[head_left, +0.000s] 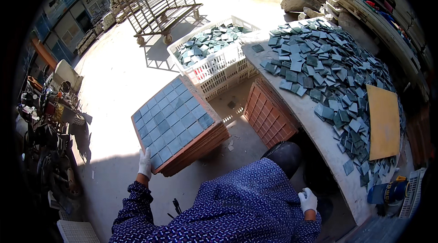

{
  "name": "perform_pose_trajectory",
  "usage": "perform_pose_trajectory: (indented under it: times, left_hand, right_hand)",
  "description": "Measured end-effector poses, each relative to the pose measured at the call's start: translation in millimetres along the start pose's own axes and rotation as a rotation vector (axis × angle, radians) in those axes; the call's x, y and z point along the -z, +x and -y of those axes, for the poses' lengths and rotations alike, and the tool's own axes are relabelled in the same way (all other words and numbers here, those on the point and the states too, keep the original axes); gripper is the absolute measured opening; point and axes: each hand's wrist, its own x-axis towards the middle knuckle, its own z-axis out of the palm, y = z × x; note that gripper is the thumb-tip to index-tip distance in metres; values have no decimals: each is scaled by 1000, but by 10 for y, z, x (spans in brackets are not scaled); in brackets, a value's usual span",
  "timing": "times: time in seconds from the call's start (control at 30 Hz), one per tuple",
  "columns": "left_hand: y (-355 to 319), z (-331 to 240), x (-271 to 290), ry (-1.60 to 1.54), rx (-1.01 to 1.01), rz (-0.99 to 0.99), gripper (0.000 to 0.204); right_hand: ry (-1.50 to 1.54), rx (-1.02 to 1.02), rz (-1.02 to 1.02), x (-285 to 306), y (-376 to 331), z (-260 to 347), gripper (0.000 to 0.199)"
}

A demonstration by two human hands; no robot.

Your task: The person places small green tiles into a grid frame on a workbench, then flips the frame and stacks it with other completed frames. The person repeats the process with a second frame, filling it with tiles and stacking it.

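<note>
A stack of reddish-brown grid trays [196, 145] stands in front of me, its top covered by rows of square blue-grey tiles [173, 115]. My left hand [145, 164], in a white glove, grips the near left corner of the top tray. My right hand [308, 200], also gloved in white, rests by my thigh with its fingers curled and nothing visible in them. To the right, a big heap of loose tiles [326, 69] covers much of a pale worktable [315, 126]. More reddish-brown trays [267, 113] lean on edge beside the table, their grid side showing.
White plastic crates [219, 72] hold loose tiles beyond the stack. A yellow-tan board [383, 122] lies on the heap, with a dark blue container [388, 192] near it. A wheeled metal cart [159, 19] stands far back. Assorted gear [54, 138] lines the left side.
</note>
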Motion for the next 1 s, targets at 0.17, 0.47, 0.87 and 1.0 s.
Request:
perform_pose_trajectory:
  times: [0.17,0.47,0.87,1.0]
  left_hand:
    - [61,235,20,218,-121,-75,64]
    - [207,84,-140,194,-212,-27,35]
    - [713,487,183,157,-156,-43,63]
    - [1042,753,-23,232,-237,-99,62]
  right_hand:
    - [-37,14,0,-50,-11,23,36]
    - [762,198,-211,252,130,358,27]
    - [1481,-360,-973,1989,1501,-457,47]
    - [1418,-515,-758,2338,1755,-825,28]
